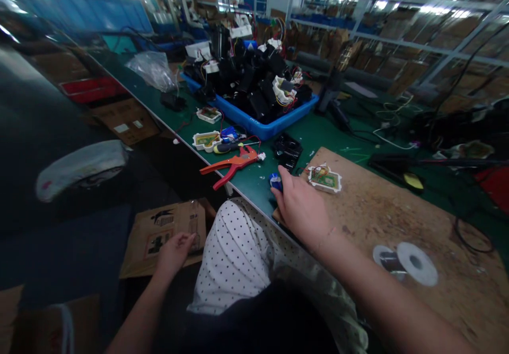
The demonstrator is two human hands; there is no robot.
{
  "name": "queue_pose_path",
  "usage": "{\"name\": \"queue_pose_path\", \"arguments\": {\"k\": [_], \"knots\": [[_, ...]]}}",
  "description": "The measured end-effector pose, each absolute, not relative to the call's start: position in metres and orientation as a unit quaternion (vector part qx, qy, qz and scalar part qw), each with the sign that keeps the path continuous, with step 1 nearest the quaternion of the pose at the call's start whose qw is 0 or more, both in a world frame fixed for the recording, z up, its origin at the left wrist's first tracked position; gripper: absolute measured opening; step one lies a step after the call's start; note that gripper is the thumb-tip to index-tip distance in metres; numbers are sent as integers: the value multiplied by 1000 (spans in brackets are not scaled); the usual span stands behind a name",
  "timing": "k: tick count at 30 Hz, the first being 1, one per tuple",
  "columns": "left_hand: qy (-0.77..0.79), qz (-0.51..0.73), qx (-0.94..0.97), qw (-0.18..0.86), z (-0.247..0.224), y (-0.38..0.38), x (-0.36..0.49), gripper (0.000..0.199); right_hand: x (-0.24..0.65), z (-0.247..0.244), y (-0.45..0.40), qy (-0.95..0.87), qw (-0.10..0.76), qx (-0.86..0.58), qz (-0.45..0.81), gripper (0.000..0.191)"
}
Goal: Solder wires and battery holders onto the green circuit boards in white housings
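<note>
My right hand [302, 205] is closed on a blue-wrapped battery pack [275, 180] at the near edge of the bench. Just beyond it lies a black plastic housing [287, 150]. A white casing with a green circuit board [325, 178] sits on the wooden board, right of my fingers. Low on the left, my left hand [175, 250] hangs in front of a cardboard box [137, 242], its fingers drawn together; whether anything is between them is too small to see. Orange-handled cutters [234, 164] and a screwdriver [227, 147] lie left of the housing.
A blue tray [258, 126] heaped with black units and wires stands on the green bench. Another white casing [207, 141] lies near the bench edge. On the wooden board [358, 227] rests a wire spool [417, 264]. A clear plastic bag [153, 70] is farther left.
</note>
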State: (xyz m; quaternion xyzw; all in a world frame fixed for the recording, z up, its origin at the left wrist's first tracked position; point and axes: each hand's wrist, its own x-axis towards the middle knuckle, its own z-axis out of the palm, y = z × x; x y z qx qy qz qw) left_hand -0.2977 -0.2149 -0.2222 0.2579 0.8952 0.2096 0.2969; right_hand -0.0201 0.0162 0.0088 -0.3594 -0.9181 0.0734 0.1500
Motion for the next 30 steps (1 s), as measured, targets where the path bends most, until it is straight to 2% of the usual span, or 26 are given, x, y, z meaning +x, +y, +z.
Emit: {"name": "queue_pose_path", "arguments": {"k": [3, 7, 9, 11, 14, 17, 21, 30], "knots": [[884, 220, 277, 306, -228, -214, -295, 29, -2, 31, 8, -925, 160, -341, 51, 58], [899, 189, 276, 283, -229, -219, -293, 35, 46, 69, 33, -897, 237, -373, 25, 34], [909, 166, 277, 262, -226, -220, -291, 41, 62, 75, 66, -891, 207, -403, 32, 35], [916, 151, 285, 239, -220, -216, -288, 43, 70, 68, 102, -890, 149, -411, 130, 39], [919, 153, 305, 196, -205, -205, -282, 30, 71, 45, 139, -881, 116, -399, 226, 37], [924, 156, 313, 156, -185, -197, -275, 31, 74, 28, 149, -864, 120, -381, 306, 39], [928, 168, 311, 116, -157, -195, -265, 44, 94, 28, 142, -820, 125, -371, 417, 46], [892, 215, 383, 105, -83, -160, -217, 32, 142, 19, 108, -675, 166, -414, 587, 45]]}}
